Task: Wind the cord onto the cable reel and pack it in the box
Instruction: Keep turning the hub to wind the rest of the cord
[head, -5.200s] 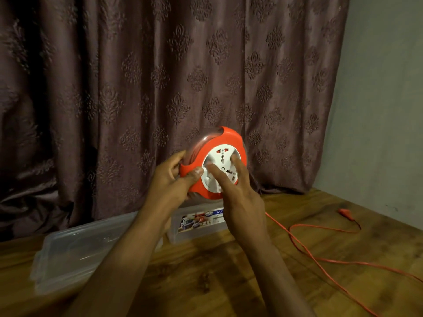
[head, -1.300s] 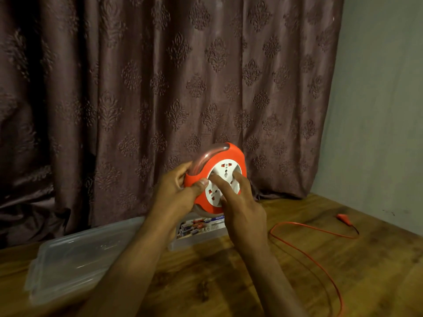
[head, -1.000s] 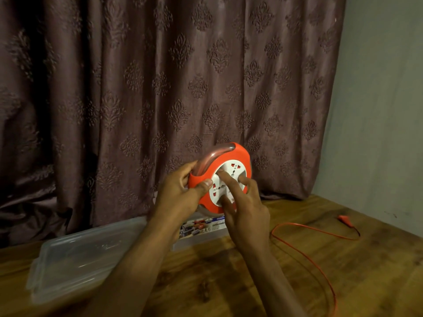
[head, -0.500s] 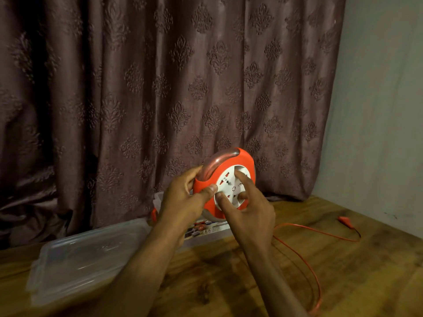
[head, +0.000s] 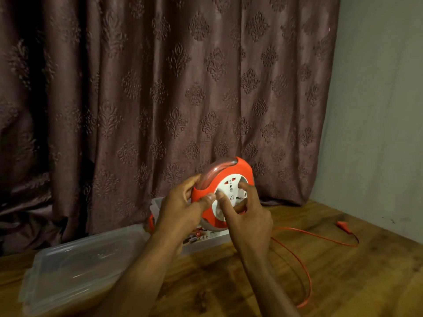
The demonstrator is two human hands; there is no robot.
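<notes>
An orange cable reel (head: 238,170) with a white socket face is held upright above the wooden table. My left hand (head: 180,209) grips its orange rim, thumb on the front edge. My right hand (head: 247,216) has its fingertips curled onto the white socket dial. A thin orange cord (head: 304,266) runs from under the reel in a loop across the table to its plug (head: 342,224) at the right. Behind my hands stands a clear plastic box (head: 206,239) with a printed label.
A clear plastic lid (head: 77,264) lies flat at the left on the wooden table (head: 343,282). A brown patterned curtain (head: 160,88) hangs along the back. A grey wall (head: 377,110) closes the right side.
The loose cord on the table has grown shorter and its loop has drawn in toward the reel. My right fingers have shifted round the white dial. The reel has moved slightly right.
</notes>
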